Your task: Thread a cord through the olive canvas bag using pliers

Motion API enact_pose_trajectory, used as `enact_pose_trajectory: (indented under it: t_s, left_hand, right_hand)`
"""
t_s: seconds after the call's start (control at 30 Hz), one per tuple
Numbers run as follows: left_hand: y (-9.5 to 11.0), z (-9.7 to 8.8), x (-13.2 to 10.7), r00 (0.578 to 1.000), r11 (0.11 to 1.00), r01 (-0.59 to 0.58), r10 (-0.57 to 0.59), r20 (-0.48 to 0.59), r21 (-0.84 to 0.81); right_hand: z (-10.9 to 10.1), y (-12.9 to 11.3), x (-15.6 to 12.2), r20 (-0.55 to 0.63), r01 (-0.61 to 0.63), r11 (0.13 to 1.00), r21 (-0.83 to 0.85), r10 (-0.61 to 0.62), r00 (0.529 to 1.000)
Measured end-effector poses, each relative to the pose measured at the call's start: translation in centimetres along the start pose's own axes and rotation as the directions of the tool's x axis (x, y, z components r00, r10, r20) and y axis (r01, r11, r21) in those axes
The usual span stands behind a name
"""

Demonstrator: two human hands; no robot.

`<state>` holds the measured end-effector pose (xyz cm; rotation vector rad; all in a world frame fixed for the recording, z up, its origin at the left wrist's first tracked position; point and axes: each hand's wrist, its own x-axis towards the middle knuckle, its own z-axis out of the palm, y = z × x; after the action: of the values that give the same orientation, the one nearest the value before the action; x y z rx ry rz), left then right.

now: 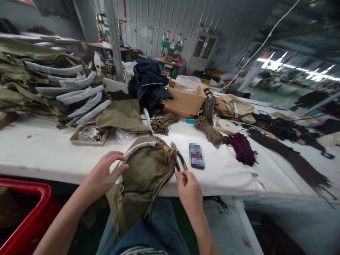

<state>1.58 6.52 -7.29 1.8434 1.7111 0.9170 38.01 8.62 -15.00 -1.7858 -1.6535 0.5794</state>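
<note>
An olive-green canvas bag (140, 170) leans over the table's front edge, its lower part hanging over my lap. White wrapping covers its curved handle (143, 144). My left hand (106, 173) is at the bag's left side, thumb and fingers apart against the wrapped handle. At the right side, my right hand (189, 187) is closed in a pinch near the bag's edge; whatever lies between the fingertips is too small to make out. Pliers with black and yellow handles (182, 160) lie just beyond those fingertips. A phone (197, 156) rests to their right.
Olive bags with white-wrapped handles (79, 95) are stacked at left. A small tray (87, 141) holds metal parts. Beyond are a cardboard box (183, 102), cord bundles (209, 131) and burgundy cords (241, 148). A red bin (45, 198) stands at lower left.
</note>
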Motion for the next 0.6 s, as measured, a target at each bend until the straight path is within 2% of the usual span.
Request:
enact_pose_trajectory:
  t_s: [0.03, 0.07, 0.1, 0.17, 0.2, 0.23, 0.3, 0.4, 0.47, 0.53, 0.57, 0.6]
  left_hand:
    - [-1.3, -0.4, -0.9, 0.994, 0.996, 0.086, -0.087, -0.065, -0.013]
    - [-2.4, -0.5, -1.8, 0.96, 0.962, 0.251, -0.262, -0.1, -0.107]
    - [-3.2, -0.4, -2.5, 0.91, 0.901, 0.383, -0.406, -0.085, -0.203]
    - [-4.1, 0.7, -3.6, 0.901, 0.879, 0.412, -0.433, -0.037, -0.239]
    - [-4.2, 1.4, -3.9, 0.905, 0.879, 0.409, -0.425, -0.014, -0.245]
    - [-4.1, 2.2, -4.1, 0.91, 0.884, 0.4, -0.414, -0.006, -0.243]
    - [-4.0, 3.4, -4.3, 0.913, 0.893, 0.387, -0.405, -0.038, -0.229]
    - [-4.4, 3.9, -4.5, 0.892, 0.898, 0.39, -0.423, -0.156, -0.204]
    - [-5.1, 3.3, -5.1, 0.868, 0.887, 0.408, -0.451, -0.208, -0.218]
    - [-5.8, 2.5, -6.0, 0.866, 0.871, 0.413, -0.466, -0.183, -0.265]
    - [-6.1, 2.2, -6.3, 0.871, 0.861, 0.414, -0.469, -0.145, -0.297]
    - [-6.3, 2.1, -6.5, 0.873, 0.838, 0.431, -0.482, -0.081, -0.334]
  right_hand:
    - [0.1, 0.0, -1.0, 0.12, -0.074, 0.997, 0.037, 0.069, 0.99]
    - [0.5, 0.0, -1.9, 0.271, -0.162, 0.983, 0.091, 0.132, 0.953]
    - [1.1, -0.3, -2.7, 0.426, -0.261, 0.953, 0.154, 0.174, 0.888]
    - [3.0, -1.3, -3.9, 0.646, -0.44, 0.85, 0.291, 0.165, 0.745]
    - [4.0, -2.1, -4.2, 0.686, -0.491, 0.793, 0.361, 0.131, 0.716]
    - [5.1, -3.0, -4.5, 0.683, -0.504, 0.749, 0.43, 0.094, 0.724]
    - [6.9, -4.7, -5.1, 0.607, -0.444, 0.713, 0.543, 0.032, 0.794]
    - [8.6, -5.9, -6.4, 0.506, -0.344, 0.735, 0.584, 0.002, 0.863]
    - [9.1, -5.2, -7.2, 0.465, -0.313, 0.798, 0.516, 0.046, 0.884]
    - [8.9, -4.1, -7.4, 0.435, -0.306, 0.87, 0.387, 0.12, 0.892]
    - [8.6, -3.6, -7.1, 0.465, -0.301, 0.889, 0.346, 0.116, 0.878]
    - [8.0, -3.4, -6.6, 0.53, -0.273, 0.899, 0.344, 0.054, 0.847]
